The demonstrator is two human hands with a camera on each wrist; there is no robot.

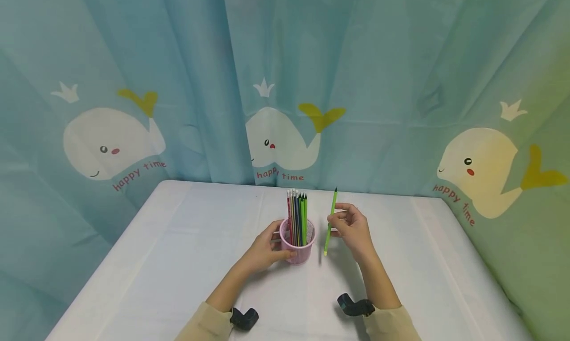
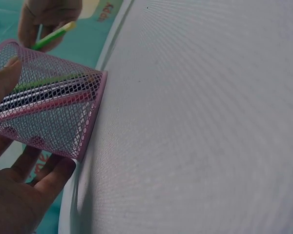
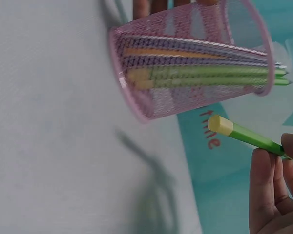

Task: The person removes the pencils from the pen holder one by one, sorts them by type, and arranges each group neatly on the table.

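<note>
A pink mesh pencil cup (image 1: 299,254) stands on the white table, holding several pencils (image 1: 297,217), some green with dark points up. My left hand (image 1: 263,249) grips the cup from its left side, thumb at the front and fingers behind. To the right of the cup, my right hand (image 1: 352,227) pinches a green pencil (image 1: 329,227) between thumb and fingers, clear of the table. That pencil is near upright, its dark point up and its yellow end (image 3: 219,125) down. In the left wrist view the pink mesh (image 2: 53,122) shows the pencils inside it.
The white table (image 1: 178,262) reaches back to a blue-green curtain (image 1: 378,83) printed with whales. Each wrist wears a black camera mount, the left one (image 1: 245,319) and the right one (image 1: 356,305), close above the table.
</note>
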